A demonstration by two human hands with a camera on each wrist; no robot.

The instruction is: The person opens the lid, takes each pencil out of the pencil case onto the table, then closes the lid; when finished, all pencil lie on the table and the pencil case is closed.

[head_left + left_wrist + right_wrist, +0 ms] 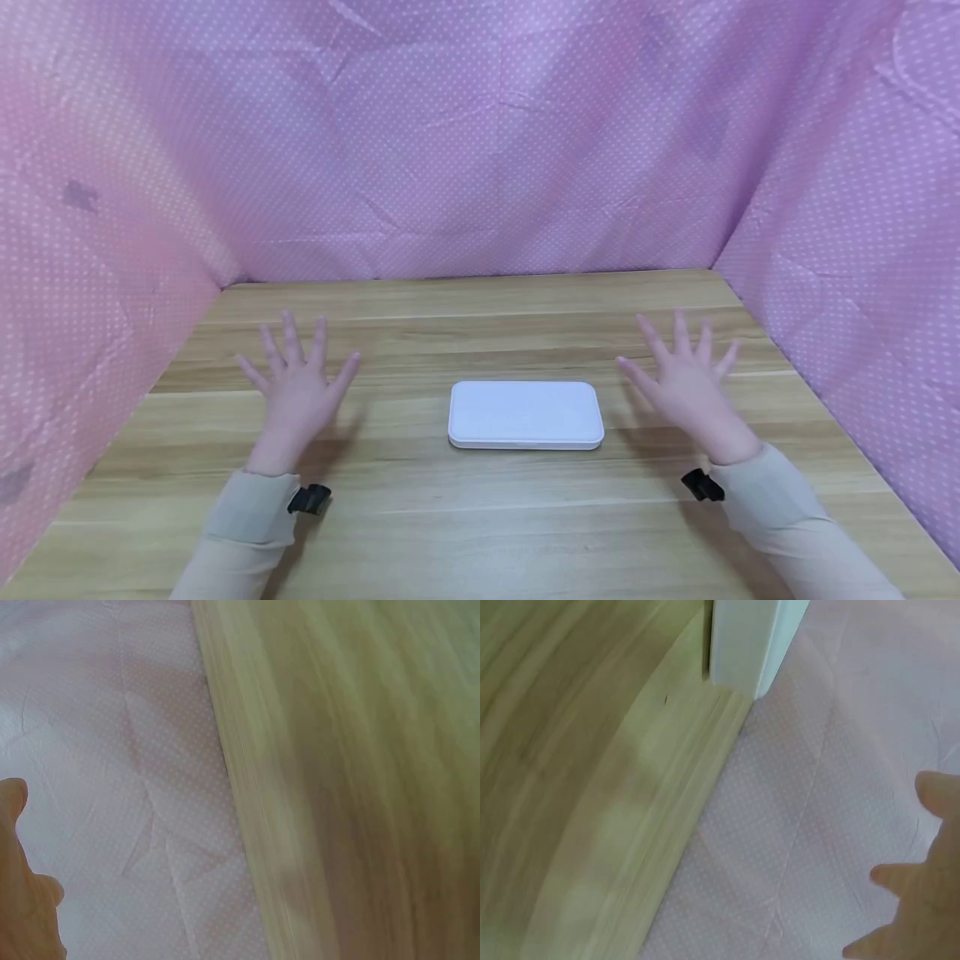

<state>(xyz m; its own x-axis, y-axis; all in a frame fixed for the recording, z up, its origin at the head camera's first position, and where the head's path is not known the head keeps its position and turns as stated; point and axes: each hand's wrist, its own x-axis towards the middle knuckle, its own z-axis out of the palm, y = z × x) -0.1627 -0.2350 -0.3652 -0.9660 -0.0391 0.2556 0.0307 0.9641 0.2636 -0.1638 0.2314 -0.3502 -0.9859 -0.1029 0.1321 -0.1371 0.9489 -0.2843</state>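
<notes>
A flat white rectangular case (525, 412) with rounded corners lies on the wooden table, a thin seam running along its front side. To its left, my left hand (297, 396) is held over the table with all fingers spread and holds nothing. My right hand (688, 387) is spread the same way to the right of the case, nearer to it but apart. One end of the white case (742, 645) shows at the top of the right wrist view. Only part of the left hand (28, 900) appears in the left wrist view.
The table (480, 517) has light wood grain. Pink cloth with white dots (480, 150) hangs behind it and along both sides. A small black device (309, 499) sits at the left cuff, another black device (702, 485) at the right cuff.
</notes>
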